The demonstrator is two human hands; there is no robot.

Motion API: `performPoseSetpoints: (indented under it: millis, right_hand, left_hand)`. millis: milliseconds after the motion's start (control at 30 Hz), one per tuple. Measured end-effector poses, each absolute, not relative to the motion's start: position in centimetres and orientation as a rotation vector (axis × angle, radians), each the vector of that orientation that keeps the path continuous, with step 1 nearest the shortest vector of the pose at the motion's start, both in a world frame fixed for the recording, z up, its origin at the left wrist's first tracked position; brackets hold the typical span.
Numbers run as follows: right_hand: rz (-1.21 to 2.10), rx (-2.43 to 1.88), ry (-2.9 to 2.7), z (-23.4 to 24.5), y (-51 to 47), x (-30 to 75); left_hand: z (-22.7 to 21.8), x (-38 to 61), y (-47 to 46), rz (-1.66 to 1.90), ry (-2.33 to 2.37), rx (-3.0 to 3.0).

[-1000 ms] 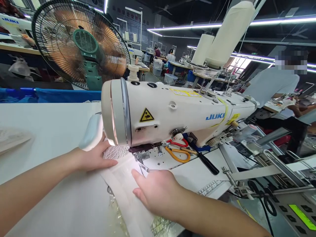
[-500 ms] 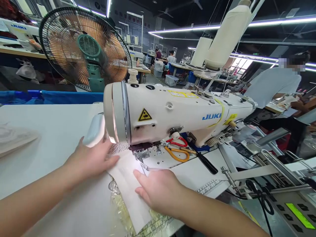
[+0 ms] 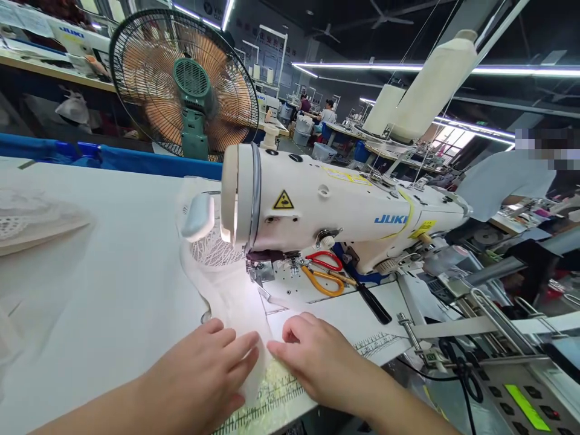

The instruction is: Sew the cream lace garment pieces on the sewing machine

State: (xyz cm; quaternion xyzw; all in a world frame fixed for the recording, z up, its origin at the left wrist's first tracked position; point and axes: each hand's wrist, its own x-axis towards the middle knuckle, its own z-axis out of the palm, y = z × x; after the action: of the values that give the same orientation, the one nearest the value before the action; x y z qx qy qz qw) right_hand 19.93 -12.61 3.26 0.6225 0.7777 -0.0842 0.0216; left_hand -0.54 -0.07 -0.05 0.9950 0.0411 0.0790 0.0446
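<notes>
Apparently mid-seam: pinning the near end of the white fabric strip (image 3: 235, 305) to the table (image 3: 113, 272) edge with left hand (image 3: 212, 368) and right hand (image 3: 317, 356), fingers open and flat, nothing gripped; far end tucked under the presser foot (image 3: 260, 272) of the JUKI sewing machine (image 3: 335, 211). Next, probably: hold the edge straight, feed evenly toward the needle.

my off-white fabric strip (image 3: 235, 311): plain near me, open lace pattern at far end. cream metal sewing machine (image 3: 335, 205): blue lettering, yellow-black warning triangle. red-handled scissors (image 3: 327, 261), orange-handled scissors (image 3: 322, 284). round wire-caged fan (image 3: 181, 84): black grille, copper blades, green hub.
</notes>
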Motion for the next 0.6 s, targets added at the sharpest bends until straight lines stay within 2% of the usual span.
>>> performPoseSetpoints:
  millis: [300,600]
  right_hand:
    - [-0.034,1.913,2.537,2.1,-11.3,19.8]
    - [-0.139,1.862,2.364,3.1,-9.0,19.6]
  left_hand:
    - [0.2,-1.8,1.3,0.348,0.095,3.004]
    - [1.0,-1.2,3.7,0.535,-0.130,3.099]
